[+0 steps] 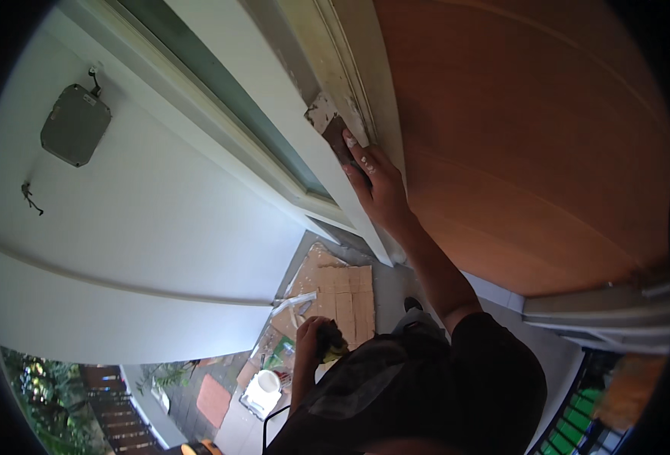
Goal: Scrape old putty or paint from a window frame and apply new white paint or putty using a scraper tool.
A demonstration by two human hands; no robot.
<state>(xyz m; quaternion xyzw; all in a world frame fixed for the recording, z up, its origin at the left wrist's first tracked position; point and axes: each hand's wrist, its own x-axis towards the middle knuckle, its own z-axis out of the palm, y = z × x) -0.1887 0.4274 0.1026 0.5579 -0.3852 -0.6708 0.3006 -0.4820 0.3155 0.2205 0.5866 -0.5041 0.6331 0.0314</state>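
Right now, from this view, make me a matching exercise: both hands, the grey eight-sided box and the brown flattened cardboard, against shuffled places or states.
Column one
1. Right hand
2. Left hand
3. Grey eight-sided box
4. Brown flattened cardboard

Column two
A. On the smooth white wall
B. Around a dark rounded object
C. Spread on the grey floor
D. Holding a flat brown block against the pale frame

Pairs: 1-D, 2-B, 3-A, 4-C

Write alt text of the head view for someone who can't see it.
Right hand holds a flat brown piece against a chipped patch on a white frame beside a brown panel. Left hand, lower, holds an unclear dark object; cardboard and a white tub lie below.
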